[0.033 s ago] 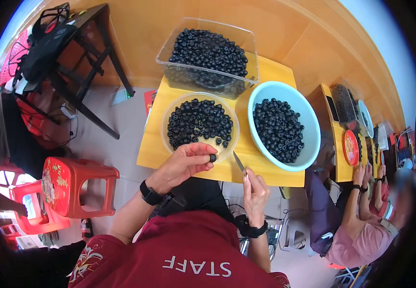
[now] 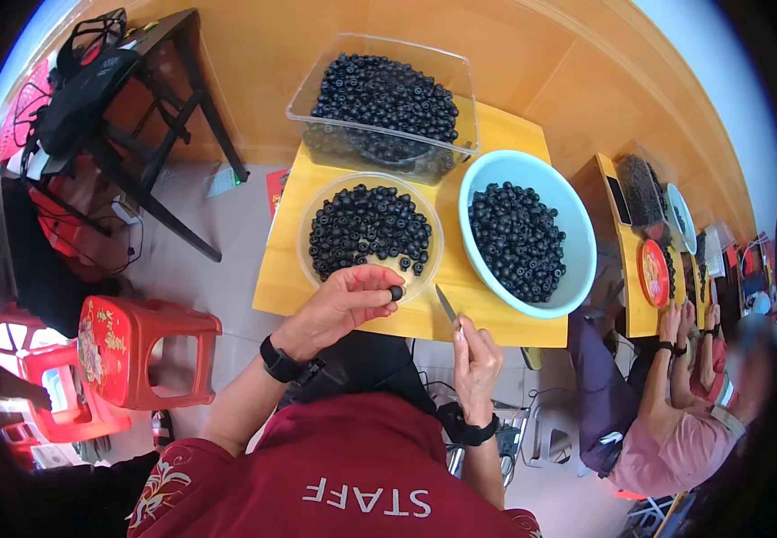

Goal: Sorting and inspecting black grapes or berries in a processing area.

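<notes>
My left hand (image 2: pixel 339 309) is pinching one dark berry (image 2: pixel 396 292) at the near rim of the clear bowl (image 2: pixel 315 211), which is holding a heap of them. My right hand (image 2: pixel 476 359) is gripping a knife (image 2: pixel 447 306), blade pointing toward the blue bowl (image 2: pixel 577 235), also full. A clear tub (image 2: pixel 460 99) of berries is sitting behind. The yellow table (image 2: pixel 285 278) is leaving only a narrow bare strip along its near edge.

A small round dark berry (image 2: pixel 396 292) sits pinched in the fingertips of the left hand (image 2: pixel 342 305), near the middle of the picture, just over the near rim of a clear round bowl (image 2: pixel 308 235) full of the same dark berries. A little knife (image 2: pixel 447 306) with a thin shiny blade points up and left from the closed right hand (image 2: pixel 476 366), lower middle.
</notes>
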The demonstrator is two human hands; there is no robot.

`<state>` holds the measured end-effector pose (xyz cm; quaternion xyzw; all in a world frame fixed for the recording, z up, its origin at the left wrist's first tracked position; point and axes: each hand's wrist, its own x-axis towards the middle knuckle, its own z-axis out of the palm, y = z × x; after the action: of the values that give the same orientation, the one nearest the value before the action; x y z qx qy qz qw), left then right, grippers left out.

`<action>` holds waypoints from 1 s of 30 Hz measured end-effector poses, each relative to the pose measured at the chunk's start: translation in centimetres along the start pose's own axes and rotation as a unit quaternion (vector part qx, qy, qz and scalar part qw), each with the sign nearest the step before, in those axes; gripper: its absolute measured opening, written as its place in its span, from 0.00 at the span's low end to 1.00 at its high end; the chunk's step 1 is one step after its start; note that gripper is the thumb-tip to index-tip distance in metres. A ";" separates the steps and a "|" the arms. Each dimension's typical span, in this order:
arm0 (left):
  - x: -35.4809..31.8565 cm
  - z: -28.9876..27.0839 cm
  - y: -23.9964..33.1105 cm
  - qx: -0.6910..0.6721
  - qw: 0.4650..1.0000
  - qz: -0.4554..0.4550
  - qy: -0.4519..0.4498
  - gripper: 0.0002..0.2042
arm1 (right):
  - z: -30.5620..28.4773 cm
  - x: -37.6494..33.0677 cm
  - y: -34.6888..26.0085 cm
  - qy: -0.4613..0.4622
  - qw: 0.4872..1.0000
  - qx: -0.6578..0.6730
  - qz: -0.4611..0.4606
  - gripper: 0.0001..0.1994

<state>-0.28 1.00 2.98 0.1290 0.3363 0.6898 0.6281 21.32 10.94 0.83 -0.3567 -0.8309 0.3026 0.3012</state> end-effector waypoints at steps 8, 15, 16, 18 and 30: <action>5.8 0.6 -1.5 0.117 0.993 0.022 0.027 0.07 | -1.0 -2.4 1.5 0.028 0.999 0.017 0.040 0.10; 10.4 8.7 0.0 0.146 0.987 0.035 -0.061 0.14 | -0.4 -3.3 2.6 0.040 0.999 0.011 0.020 0.11; 10.4 9.2 0.2 0.143 0.987 0.015 -0.068 0.17 | -0.5 -3.4 2.4 0.041 0.999 0.016 0.022 0.11; 9.9 8.2 1.1 0.195 0.978 0.027 -0.074 0.19 | -0.7 -3.5 2.3 0.040 0.999 0.017 0.029 0.11; 10.5 -2.4 -1.3 0.770 0.611 0.174 0.059 0.04 | 0.5 -3.4 2.4 0.008 0.999 0.024 0.028 0.11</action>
<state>-2.54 10.25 -2.19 0.5803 0.7511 0.2795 0.1444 23.87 9.46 -2.19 -0.3751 -0.8108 0.3280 0.3072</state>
